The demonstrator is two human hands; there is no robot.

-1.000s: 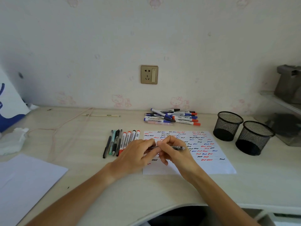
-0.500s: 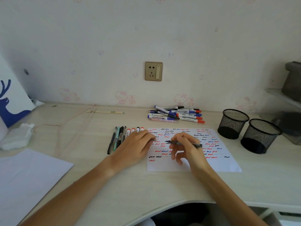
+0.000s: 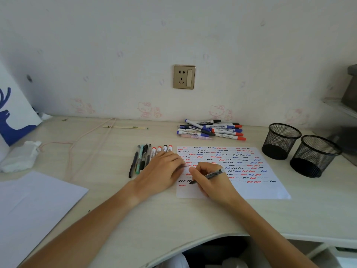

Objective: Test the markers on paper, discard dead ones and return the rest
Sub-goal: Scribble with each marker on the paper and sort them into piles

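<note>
Pen tip now on paper

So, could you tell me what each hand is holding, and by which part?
The right hand grips a dark pen by the lower barrel near its tip. The left hand lies flat at the paper's edge, apparently holding nothing.

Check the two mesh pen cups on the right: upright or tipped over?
Upright. Both mesh cups stand on their bases on the desk, round rims facing up. No pens stick out above the rims.
</note>
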